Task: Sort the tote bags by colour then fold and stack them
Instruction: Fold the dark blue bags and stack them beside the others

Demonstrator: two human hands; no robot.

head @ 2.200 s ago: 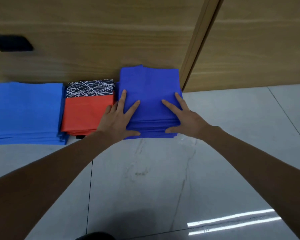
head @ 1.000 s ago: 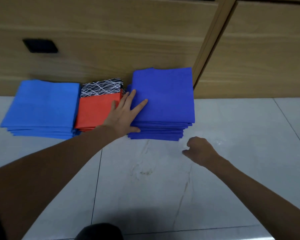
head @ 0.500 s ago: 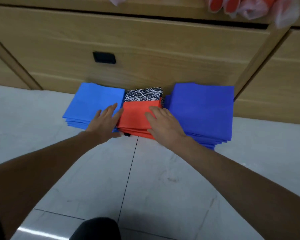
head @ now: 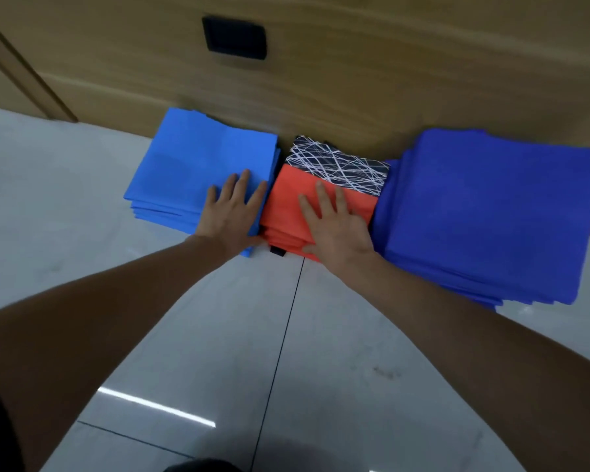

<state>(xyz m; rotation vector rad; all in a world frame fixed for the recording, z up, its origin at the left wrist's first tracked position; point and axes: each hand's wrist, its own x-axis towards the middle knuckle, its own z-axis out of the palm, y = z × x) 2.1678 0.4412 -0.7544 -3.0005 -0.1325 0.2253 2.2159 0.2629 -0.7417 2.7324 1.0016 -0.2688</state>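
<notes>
We have three folded stacks of tote bags on the tiled floor (head: 201, 335), backed against the wooden cabinet front (head: 355, 90): a light blue stack (head: 184, 172) on the left, an orange stack (head: 286, 206) in the middle, and a dark blue stack (head: 484, 212) on the right. A black bag with white scribble lines (head: 338, 165) shows at the far end of the orange stack; we can't tell whether it lies under the top orange bag or is part of it.

Our left hand (head: 230, 216) lies flat, fingers spread, on the near right corner of the light blue stack. Our right hand (head: 334, 226) lies flat, fingers spread, on top of the orange stack. Both palms press down and neither grips anything. The hands sit close together, each on its own stack.

Handling, as we judge it: the bags look like thin, soft, light fabric, not fragile. The layers look likely to slide over each other, and the stack edges already look slightly stepped. The safest hold seems to be flat palms on top, or the hands cupping opposite sides of a stack to square it. To lift a stack, fingers should go under the bottom layer with the thumb on top, because pinching the top bag alone would peel it off. A black tab (head: 277, 251) pokes out under the near edge of the orange stack, possibly a handle to tuck in.

Sorting looks done, so this reads as final tidying.
</notes>
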